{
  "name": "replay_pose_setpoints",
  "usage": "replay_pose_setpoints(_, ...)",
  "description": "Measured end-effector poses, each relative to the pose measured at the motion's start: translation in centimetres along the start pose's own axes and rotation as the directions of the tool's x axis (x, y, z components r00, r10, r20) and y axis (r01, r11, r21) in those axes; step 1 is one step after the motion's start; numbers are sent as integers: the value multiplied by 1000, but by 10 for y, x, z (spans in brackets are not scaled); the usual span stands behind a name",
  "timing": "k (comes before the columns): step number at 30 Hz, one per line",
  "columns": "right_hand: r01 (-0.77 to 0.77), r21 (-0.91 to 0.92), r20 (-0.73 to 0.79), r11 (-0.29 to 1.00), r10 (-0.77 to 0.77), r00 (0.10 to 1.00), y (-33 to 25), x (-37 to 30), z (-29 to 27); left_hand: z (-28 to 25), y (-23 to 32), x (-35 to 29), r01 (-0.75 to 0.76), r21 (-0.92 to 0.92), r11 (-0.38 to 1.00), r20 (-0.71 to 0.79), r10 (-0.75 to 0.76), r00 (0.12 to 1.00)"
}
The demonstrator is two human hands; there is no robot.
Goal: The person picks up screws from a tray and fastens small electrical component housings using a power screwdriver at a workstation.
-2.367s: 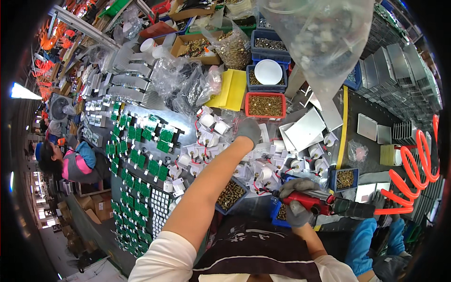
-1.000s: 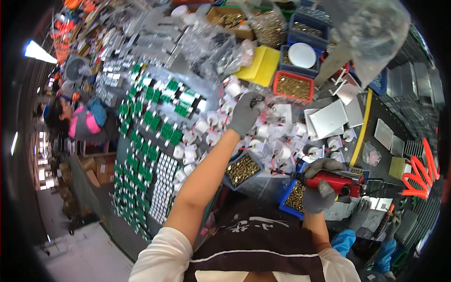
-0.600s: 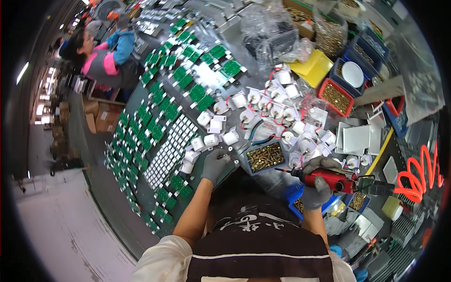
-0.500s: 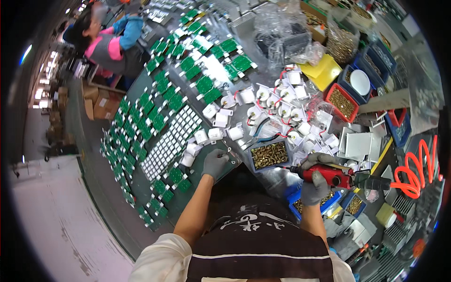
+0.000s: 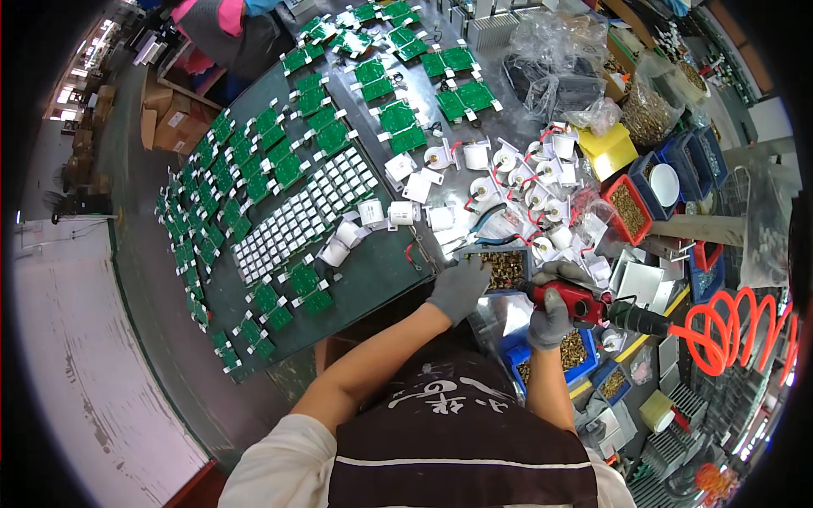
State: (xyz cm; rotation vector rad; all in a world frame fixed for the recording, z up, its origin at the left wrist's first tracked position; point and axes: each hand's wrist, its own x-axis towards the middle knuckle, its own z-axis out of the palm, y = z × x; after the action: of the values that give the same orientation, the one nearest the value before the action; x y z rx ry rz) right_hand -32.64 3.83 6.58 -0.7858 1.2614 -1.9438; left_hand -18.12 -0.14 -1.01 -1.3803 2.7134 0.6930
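The right hand (image 5: 550,324) is wrapped around a red power driver (image 5: 576,302), which lies at 3 o'clock from the left hand (image 5: 460,289). Its nose points toward 10 o'clock, and an orange coiled hose (image 5: 684,335) trails off at 4 o'clock. The left hand, gloved in grey like the right, is at the near-left corner of a tray of brass screws (image 5: 504,248); its fingertips are lost against the screws, so I cannot tell whether they pinch anything. The driver's bit is hard to make out there too. White wired parts (image 5: 537,200) cluster at 1 o'clock from the left hand. A blue bin (image 5: 586,371) at 6 o'clock from the right hand is partly hidden by that forearm. A co-worker (image 5: 220,21) at 11 o'clock is cut off by the upper edge.
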Motion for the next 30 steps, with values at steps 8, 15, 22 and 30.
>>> replay_pose_setpoints(8,55,-92,-64,994,-61,996,-24,-4,-15,27,2,23,-405,265,875,179,368,912)
replay_pose_setpoints(15,65,10,-80,998,-64,995,-30,2,-23,-4,0,26,-475,255,842,228,425,876)
replay_pose_setpoints(22,106,44,-109,993,-100,989,-42,1,-29,12,-12,41,-489,88,868,295,446,845)
replay_pose_setpoints(30,100,20,-116,995,-97,988,-48,3,-29,1,9,37,-430,172,886,251,383,889)
